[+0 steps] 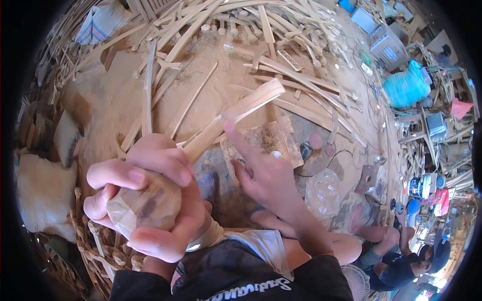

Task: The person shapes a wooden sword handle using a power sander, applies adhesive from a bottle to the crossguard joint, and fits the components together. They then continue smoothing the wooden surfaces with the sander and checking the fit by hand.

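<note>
My left hand (190,213) is wrapped round the thick faceted end of a carved wooden leg (150,201), raised close in front of me. The leg's pale, slender shaft runs up and to the right, away from me, and widens toward its squared far end. My right hand (271,178) is beside the shaft with its index finger stretched out and the fingertip at the middle of the wood; whether it touches cannot be made out. The thumb stands apart and the other fingers are partly curled. Nothing shows in this hand.
A worn board (261,145) with sawdust lies on the floor ahead. Beyond it are many loose wooden legs (306,83). A clear plastic bag (323,193) lies to the right. Another person (396,266) sits at the lower right. Sacks (45,188) stand left.
</note>
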A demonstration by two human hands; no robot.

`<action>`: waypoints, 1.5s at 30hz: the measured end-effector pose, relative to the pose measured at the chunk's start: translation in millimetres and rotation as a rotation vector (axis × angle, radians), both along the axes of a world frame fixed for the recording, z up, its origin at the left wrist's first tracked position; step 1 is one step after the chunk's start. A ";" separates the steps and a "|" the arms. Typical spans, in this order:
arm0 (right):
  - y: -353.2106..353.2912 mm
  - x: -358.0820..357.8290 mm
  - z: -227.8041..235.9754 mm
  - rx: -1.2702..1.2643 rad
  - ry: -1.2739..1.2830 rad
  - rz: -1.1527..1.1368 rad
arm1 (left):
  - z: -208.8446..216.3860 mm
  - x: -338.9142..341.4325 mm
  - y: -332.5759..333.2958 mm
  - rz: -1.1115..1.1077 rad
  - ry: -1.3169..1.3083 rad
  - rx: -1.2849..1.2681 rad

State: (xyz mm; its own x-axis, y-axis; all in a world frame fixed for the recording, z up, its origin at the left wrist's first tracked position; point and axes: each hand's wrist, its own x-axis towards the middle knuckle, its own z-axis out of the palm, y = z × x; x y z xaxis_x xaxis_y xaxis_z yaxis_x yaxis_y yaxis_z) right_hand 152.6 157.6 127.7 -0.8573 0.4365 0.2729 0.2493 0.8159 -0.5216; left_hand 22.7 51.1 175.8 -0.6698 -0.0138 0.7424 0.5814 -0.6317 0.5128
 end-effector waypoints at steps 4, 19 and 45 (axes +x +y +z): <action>32.9 42.7 -57.5 -0.095 0.185 -0.361 | -0.2 -4.5 -6.6 -0.073 -0.081 0.060; 71.5 73.7 -254.5 -0.537 0.262 -0.736 | -0.8 -9.5 -1.4 -0.111 0.132 0.080; -13.9 -6.2 18.0 -0.220 0.377 -0.270 | -9.3 -16.1 -4.7 -0.266 0.277 0.095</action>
